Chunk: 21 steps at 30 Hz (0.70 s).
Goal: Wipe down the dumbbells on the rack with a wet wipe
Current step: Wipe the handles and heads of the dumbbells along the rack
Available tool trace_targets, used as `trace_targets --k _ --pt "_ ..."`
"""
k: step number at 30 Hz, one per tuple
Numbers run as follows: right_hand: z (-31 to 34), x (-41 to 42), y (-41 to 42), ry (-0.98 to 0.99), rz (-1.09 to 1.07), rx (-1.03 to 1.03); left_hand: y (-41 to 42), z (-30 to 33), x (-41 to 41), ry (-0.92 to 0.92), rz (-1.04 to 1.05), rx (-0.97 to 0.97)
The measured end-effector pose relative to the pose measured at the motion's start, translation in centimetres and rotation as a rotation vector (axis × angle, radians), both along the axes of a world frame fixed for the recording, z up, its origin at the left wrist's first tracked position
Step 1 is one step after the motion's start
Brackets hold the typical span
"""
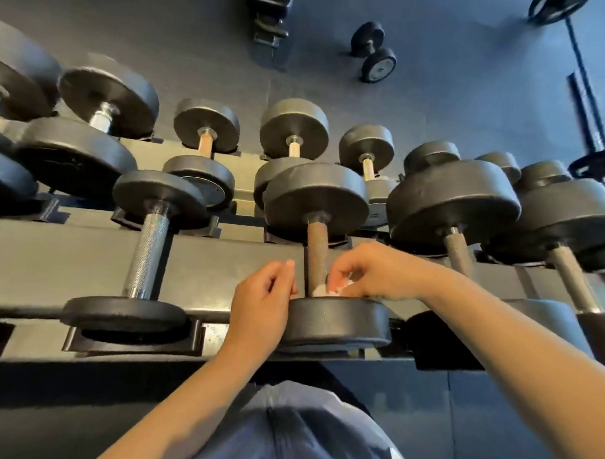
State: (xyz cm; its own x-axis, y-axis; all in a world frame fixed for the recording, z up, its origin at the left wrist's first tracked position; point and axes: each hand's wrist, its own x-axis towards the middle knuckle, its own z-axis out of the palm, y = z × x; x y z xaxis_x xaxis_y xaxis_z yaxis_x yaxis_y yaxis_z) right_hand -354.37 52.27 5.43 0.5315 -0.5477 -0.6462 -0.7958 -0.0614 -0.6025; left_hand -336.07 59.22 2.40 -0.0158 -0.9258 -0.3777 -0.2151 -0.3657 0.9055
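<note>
Dumbbell [322, 257] cradled on rack [87, 252], handle toward wearer for easy reach; right hand [371, 273] grip pinched on bunched wet wipe [326, 290], pressed low on handle by near plate; left hand [261, 296] loosely curled, resting against that plate, probably steadying; neighbouring dumbbells alongside.

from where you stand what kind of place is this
Most likely a gym's free-weights area: a tiered dumbbell rack loaded with round-headed dumbbells, a loose dumbbell on the dark rubber floor, and a plate-loaded barbell beyond.

Both hands' fingers [340, 272] curled, forearms extended.
</note>
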Motion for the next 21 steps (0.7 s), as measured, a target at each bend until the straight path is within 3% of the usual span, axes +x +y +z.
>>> trace_targets --k 5,10,13,21 --pt "-0.6 -0.2 -0.1 0.029 -0.100 0.077 0.1 0.4 -0.5 0.165 0.107 0.119" --pt "-0.2 4.0 -0.6 0.093 0.167 -0.146 -0.1 0.4 -1.2 0.151 0.173 0.129" --pt "0.0 4.8 -1.0 0.097 0.275 -0.137 0.0 0.2 -1.1 0.099 0.190 0.109" --pt "-0.1 -0.1 0.3 -0.017 -0.036 0.100 -0.1 0.2 -1.1 0.095 0.152 0.113"
